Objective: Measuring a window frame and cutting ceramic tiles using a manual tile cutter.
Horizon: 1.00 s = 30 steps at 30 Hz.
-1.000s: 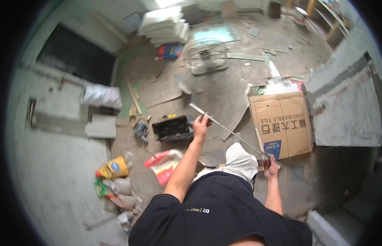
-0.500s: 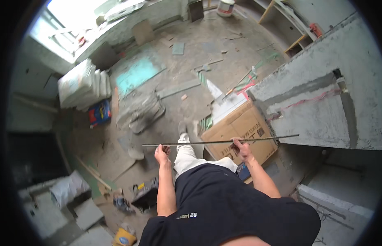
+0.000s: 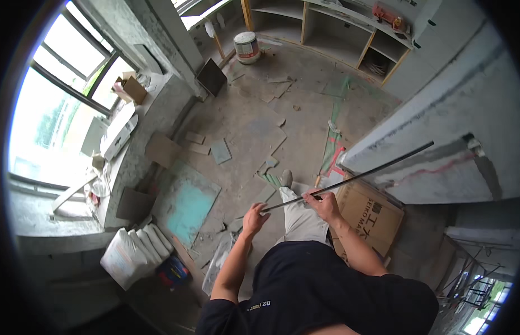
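Rod (image 3: 377,167), dark, far end toward two o'clock; left hand (image 3: 254,219) pinching, right hand (image 3: 324,205) closed round it; two-handed holding, apparently, calling for steady support.

Strip (image 3: 383,165) now angled up R, more window (image 3: 53,117) vis.
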Tool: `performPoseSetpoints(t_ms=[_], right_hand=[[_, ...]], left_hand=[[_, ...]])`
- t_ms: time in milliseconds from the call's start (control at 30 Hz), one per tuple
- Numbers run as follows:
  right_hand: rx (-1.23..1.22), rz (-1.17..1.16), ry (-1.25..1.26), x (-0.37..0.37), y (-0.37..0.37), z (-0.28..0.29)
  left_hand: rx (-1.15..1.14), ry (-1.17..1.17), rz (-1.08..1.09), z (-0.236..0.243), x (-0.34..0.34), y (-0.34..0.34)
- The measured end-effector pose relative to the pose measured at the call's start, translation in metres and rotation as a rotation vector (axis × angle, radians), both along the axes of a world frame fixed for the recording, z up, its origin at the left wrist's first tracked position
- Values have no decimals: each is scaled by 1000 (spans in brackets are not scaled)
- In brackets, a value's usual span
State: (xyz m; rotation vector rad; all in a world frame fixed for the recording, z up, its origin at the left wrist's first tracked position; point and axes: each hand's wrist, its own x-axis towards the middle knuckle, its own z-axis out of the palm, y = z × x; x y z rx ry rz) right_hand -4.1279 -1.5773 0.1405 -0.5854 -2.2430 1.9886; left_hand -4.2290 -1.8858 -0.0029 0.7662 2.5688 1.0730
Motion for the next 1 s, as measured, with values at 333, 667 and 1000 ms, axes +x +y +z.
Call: performPoseSetpoints(t_ms=[333, 667, 1000], right_hand=[[23, 184, 102, -455, 167, 3], [-98, -315, 86, -750, 356, -9], [-291, -658, 58, -952, 523, -12]], left_hand=[[-217, -138, 329, 39, -328, 94], [190, -105, 685, -5, -659, 244], [890, -1081, 915, -12, -1064, 430]])
